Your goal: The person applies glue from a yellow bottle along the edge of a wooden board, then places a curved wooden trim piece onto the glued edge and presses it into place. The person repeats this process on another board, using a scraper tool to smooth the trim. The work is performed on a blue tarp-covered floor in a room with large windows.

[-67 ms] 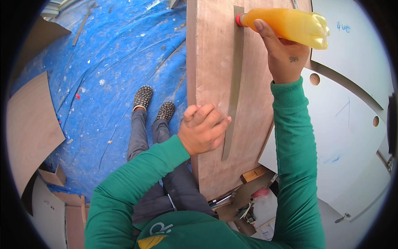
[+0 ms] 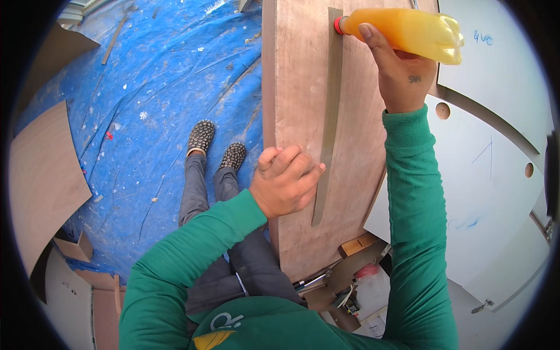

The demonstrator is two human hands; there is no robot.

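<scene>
Near the top right of the frame, a clear plastic bottle of yellow-orange drink [image 2: 408, 28] lies on its side in the right hand [image 2: 406, 76]. That hand is wrapped around it, with the thumb on the near side. The round red cap [image 2: 338, 25] points left, over a long thin grey-brown strip [image 2: 330, 122]. The strip runs down a big flat brown wooden board [image 2: 297, 99].

At the middle of the frame, the left hand [image 2: 289, 182] is over the same board, just beside the strip. Its fingers curl in, and its palm is hidden, so I cannot tell if it is closed tight or has something inside. The two hands are well apart.

I see no label on the bottle's side facing up. At the upper right, a flat white panel [image 2: 496, 70] has blue handwriting [image 2: 483, 38]. The back of the right hand has a small dark mark, like letters. At the bottom, the green long-sleeved shirt [image 2: 280, 321] has a pale, letter-like print and a yellow shape.
</scene>
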